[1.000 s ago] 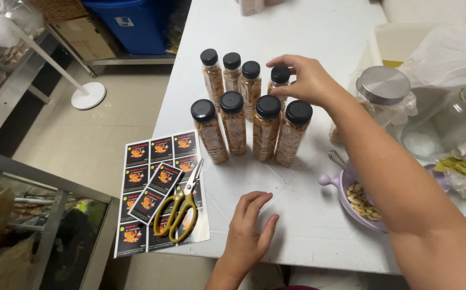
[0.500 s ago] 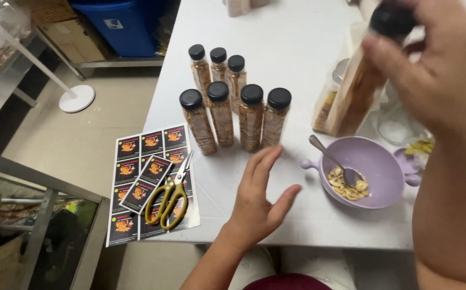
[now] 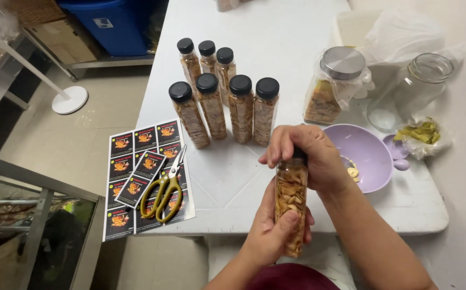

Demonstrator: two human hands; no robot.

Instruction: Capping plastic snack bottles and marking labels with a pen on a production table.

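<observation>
Both hands now meet at the filled bottle (image 3: 291,207) | left hand (image 3: 273,232) grips its body | right hand (image 3: 303,156) closes over its cap (hidden) | seven bottles (image 3: 226,102) stand behind.

head cam, looks steeply down, close over white table (image 3: 276,48)

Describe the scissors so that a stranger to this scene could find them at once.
Start at the white table and go to its near left edge, where a sheet of black labels overhangs. The scissors lie closed on it, the only thing with yellow-green handles.
</observation>
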